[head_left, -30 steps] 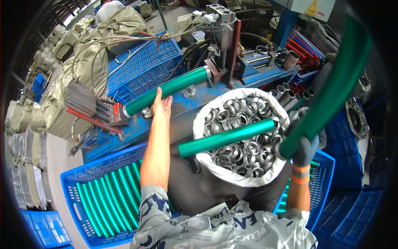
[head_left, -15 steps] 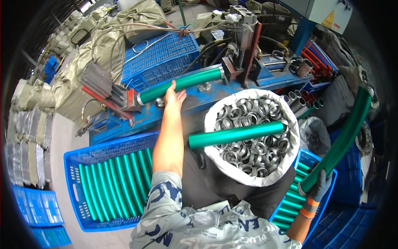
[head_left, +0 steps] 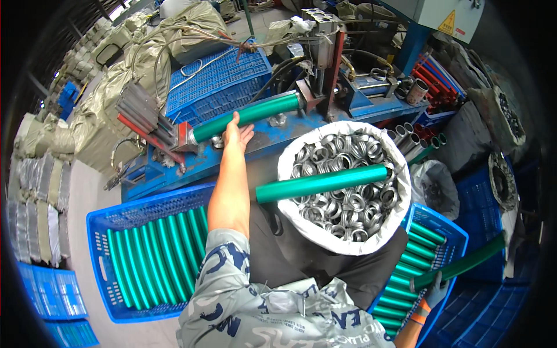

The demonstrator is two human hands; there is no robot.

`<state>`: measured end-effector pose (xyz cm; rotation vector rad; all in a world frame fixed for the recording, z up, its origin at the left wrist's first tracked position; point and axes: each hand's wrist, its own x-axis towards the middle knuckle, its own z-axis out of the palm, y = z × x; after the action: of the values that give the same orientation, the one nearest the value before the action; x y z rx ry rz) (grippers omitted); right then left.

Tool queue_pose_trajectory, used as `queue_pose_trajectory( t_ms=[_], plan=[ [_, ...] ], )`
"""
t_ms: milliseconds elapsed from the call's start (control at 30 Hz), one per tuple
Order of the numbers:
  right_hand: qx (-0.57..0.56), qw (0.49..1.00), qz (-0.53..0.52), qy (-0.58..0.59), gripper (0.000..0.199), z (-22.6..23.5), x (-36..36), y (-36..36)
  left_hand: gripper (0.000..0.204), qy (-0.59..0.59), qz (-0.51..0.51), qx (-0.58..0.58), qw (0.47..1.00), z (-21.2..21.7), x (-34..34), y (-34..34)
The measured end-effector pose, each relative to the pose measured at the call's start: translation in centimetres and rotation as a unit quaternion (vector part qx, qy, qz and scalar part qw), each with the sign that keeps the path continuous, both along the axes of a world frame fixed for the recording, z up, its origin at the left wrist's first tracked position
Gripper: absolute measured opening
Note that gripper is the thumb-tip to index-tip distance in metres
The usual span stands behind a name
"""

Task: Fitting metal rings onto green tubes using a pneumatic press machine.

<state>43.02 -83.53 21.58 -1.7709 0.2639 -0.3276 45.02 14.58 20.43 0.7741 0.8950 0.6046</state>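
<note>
A green metal tube [head_left: 246,118] lies in the blue bench machine [head_left: 272,131], its ends seated between two end fixtures. My bare left hand [head_left: 237,134] rests against this tube's near side, thumb up on it and fingers stretched out to the right. At the lower right my gloved right hand [head_left: 434,291] is closed around the near end of another green tube [head_left: 464,262], which slants up to the right over a blue crate. A third green tube [head_left: 322,183] lies across a white sack [head_left: 285,191] filled with metal rings [head_left: 355,201].
Rows of green tubes fill the blue crate [head_left: 100,255] at my left. More lie in the right crate [head_left: 461,243]. Stacked blue crates [head_left: 214,87] stand behind the bench. An electrical box [head_left: 444,17] hangs at the far right, above red bars [head_left: 436,81].
My right hand has lowered its tube from a steep slant to a flatter one over the right crate. My left hand stays at the tube in the machine. The view has shifted slightly.
</note>
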Motion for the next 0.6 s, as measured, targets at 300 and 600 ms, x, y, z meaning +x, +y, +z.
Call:
queue_pose_trajectory(
  t_ms=[300,600],
  plan=[
    [-0.006,0.953,-0.152,0.261,0.061,-15.2,-5.3,-6.1,0.117,-0.021,-0.029,-0.141,0.989,-0.7,-2.3,8.4],
    [0.117,0.941,-0.145,0.284,0.055,-22.2,5.0,-7.8,0.082,0.237,-0.151,0.269,0.921,1.7,-0.2,-6.0]
  ],
)
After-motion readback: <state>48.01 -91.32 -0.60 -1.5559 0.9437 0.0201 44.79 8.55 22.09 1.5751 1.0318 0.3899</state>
